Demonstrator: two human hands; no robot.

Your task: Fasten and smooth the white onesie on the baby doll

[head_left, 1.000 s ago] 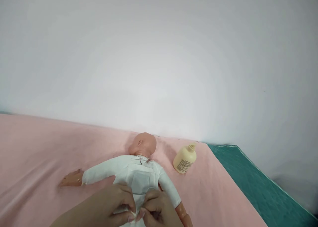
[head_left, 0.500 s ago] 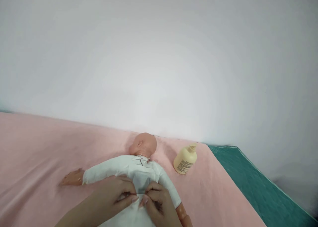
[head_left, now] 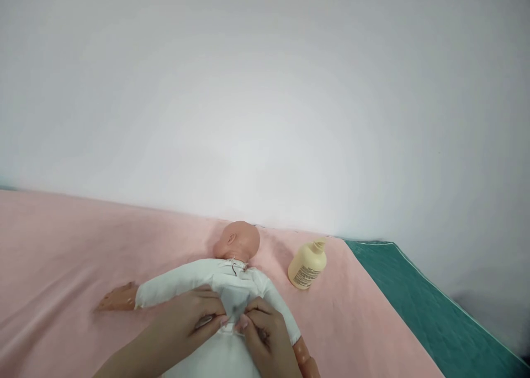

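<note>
A doll (head_left: 199, 273) with a white cloth body lies with its bald head (head_left: 244, 240) turned to the left and its arms spread. On its torso, my left hand (head_left: 199, 317) pinches the white cloth at the lower edge of a greyish opening. Just to the right, my right hand (head_left: 265, 331) pinches the same cloth, fingertips a small gap from the left ones. Through the opening (head_left: 234, 301) a grey-blue area with a dark spot shows.
A pale yellow pump bottle (head_left: 307, 266) stands right of the doll's head on a pink sheet (head_left: 351, 312). Green fabric (head_left: 422, 301) lies at the right. Behind the surface rises a pale wall (head_left: 265, 102).
Both hands have shifted very slightly, with the fingertips a little higher on the cloth. A flat white band of cloth now shows below them. The doll and bottle look unmoved.
</note>
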